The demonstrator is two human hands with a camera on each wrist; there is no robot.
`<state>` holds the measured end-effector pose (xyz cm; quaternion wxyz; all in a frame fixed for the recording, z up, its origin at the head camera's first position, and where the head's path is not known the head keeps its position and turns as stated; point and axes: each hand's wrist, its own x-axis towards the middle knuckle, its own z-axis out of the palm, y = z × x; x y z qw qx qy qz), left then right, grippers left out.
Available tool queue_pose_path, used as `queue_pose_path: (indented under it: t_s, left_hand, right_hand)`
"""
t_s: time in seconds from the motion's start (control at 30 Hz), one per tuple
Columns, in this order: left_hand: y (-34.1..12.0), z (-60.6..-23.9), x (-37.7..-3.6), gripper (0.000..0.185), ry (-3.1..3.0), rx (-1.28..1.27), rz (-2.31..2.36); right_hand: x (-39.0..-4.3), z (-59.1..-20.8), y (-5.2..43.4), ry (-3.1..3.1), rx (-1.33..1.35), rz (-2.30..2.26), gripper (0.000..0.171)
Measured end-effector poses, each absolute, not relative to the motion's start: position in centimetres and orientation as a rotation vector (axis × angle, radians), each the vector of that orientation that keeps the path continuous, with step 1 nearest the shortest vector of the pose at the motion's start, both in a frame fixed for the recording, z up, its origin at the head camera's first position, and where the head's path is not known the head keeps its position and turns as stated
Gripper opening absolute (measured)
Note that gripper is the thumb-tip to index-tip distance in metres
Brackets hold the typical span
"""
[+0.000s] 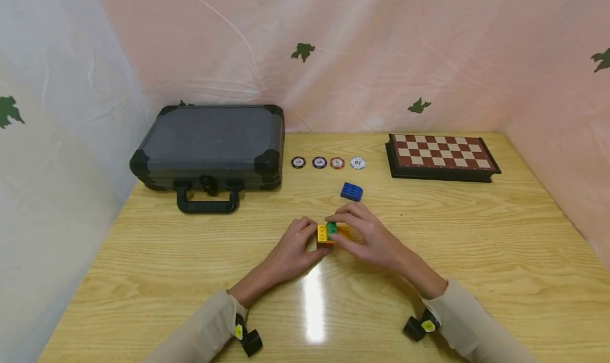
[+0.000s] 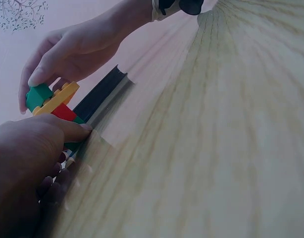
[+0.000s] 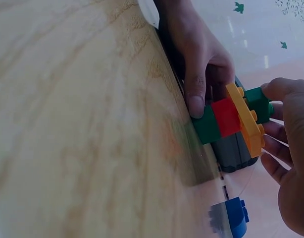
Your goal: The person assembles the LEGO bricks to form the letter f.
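Note:
A small stack of toy bricks stands on the table between my two hands. From the bottom up it has a green brick (image 3: 206, 126), a red brick (image 3: 225, 118), a flat yellow brick (image 3: 248, 130) and a smaller green brick (image 3: 257, 103). My left hand (image 1: 292, 250) holds the base, with its thumb against the lower green brick. Thumb and fingers of my right hand (image 1: 376, 240) pinch the upper green brick, which sits on the yellow one around its middle. A blue brick (image 1: 351, 191) with a rounded end lies just beyond my right hand.
Behind the bricks, several poker chips (image 1: 320, 162) lie in a row. A grey case (image 1: 209, 140) with black corners stands at the back left, its handle facing me. At the back right is a folded chessboard (image 1: 440, 153). Cloth (image 1: 352, 61) hangs behind the wooden table (image 1: 181, 257).

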<state>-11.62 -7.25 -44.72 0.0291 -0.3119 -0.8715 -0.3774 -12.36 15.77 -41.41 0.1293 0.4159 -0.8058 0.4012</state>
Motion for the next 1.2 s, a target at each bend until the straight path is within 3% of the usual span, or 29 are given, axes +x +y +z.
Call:
queue_pose_path:
  t_s: [1.2]
  left_hand:
    - [-7.25,-44.62,-11.62,0.038,-2.703,-0.959,-1.166]
  right_hand:
    - [-12.51,-41.88,15.61,-2.358,1.211,1.261,0.036]
